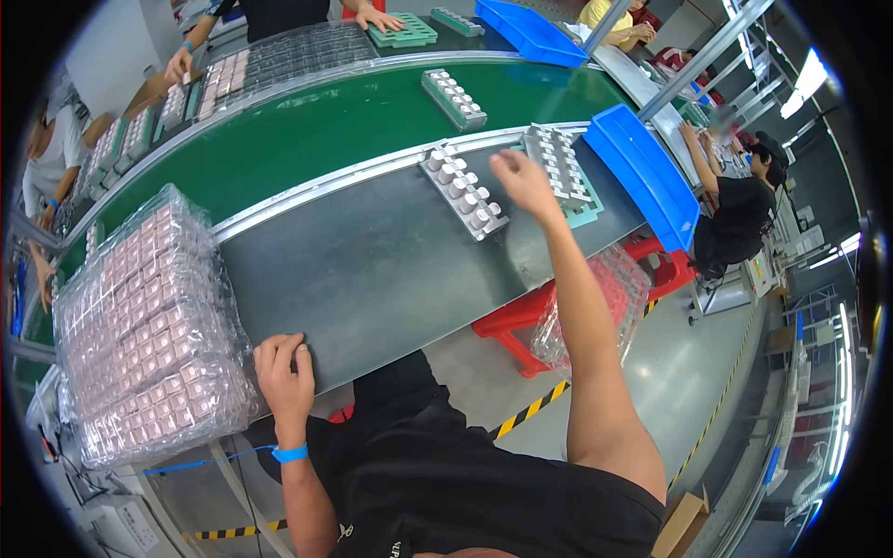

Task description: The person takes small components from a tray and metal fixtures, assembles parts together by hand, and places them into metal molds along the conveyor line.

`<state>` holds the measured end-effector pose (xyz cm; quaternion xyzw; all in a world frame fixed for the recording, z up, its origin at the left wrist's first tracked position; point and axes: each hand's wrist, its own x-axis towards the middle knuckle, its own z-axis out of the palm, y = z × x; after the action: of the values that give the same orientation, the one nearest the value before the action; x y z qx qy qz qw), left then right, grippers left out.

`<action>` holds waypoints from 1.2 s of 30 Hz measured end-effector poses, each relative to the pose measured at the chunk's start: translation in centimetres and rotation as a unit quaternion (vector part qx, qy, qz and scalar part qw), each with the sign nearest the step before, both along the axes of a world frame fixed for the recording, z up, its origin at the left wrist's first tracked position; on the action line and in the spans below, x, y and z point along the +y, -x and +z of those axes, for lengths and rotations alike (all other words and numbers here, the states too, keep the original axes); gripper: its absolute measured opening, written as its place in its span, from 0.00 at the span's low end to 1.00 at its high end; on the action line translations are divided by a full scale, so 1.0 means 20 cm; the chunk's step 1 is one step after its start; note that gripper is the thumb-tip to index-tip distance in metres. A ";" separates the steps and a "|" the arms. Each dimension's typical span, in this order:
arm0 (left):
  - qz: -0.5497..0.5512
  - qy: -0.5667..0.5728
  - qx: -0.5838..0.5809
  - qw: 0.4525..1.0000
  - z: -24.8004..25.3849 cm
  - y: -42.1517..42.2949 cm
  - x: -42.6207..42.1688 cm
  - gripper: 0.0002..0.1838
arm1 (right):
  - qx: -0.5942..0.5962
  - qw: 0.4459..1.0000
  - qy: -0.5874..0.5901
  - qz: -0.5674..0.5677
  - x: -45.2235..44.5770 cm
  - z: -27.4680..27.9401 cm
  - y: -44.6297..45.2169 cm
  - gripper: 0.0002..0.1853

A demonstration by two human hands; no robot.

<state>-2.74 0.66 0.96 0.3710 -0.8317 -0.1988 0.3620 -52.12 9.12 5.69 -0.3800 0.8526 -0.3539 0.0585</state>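
Observation:
My left hand (285, 374) rests on the near edge of the dark worktop, thumb apart from the loosely bent fingers and nothing in it. A blue band circles that wrist. My right hand (526, 183) hovers between two racks of small parts, its fingers curled together; whatever they may hold is hidden. Left of it, a narrow grey rack (482, 226) carries rows of small whitish, block-like parts (457, 185). To the right, a second set of filled racks (558, 163) lies on a light green tray (587, 214).
A clear-plastic stack of pale pink parts (153, 325) fills the left end. Beyond the worktop runs a green conveyor (344, 130) carrying another filled rack (454, 99). A blue bin (642, 172) borders the right; a red stool (512, 321) stands below. Co-workers sit across and at right.

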 end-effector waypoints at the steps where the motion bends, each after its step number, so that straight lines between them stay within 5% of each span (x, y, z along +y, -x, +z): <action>1: 0.004 0.000 0.000 1.000 0.00 0.00 0.00 0.08 | -0.050 0.998 -0.009 0.030 -0.02 0.01 -0.11 0.44; 5: -0.008 -0.008 0.015 1.000 0.02 -0.01 0.00 0.07 | 0.065 0.990 -0.126 0.019 -0.09 -0.01 -0.36 0.45; 13: -0.018 -0.018 0.041 0.999 0.00 -0.02 0.00 0.08 | 0.100 0.988 -0.109 0.042 -0.12 0.00 -0.56 0.30; 19: -0.024 -0.012 0.044 0.999 0.02 -0.02 0.00 0.08 | 0.095 0.988 -0.092 0.079 -0.18 -0.02 -1.02 0.34; 30: -0.108 -0.073 0.107 0.986 0.06 0.16 0.02 0.19 | -0.010 0.976 -0.066 0.209 -0.26 -0.03 -1.40 0.44; 36: -0.121 -0.085 0.115 0.982 0.01 0.18 0.03 0.19 | -0.192 0.957 0.041 0.214 -0.44 -0.13 -1.10 0.26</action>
<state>-6.38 1.25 1.11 0.2717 -0.8032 -0.3529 0.3956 -30.17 0.33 3.02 -0.4807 0.7086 -0.4341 0.2799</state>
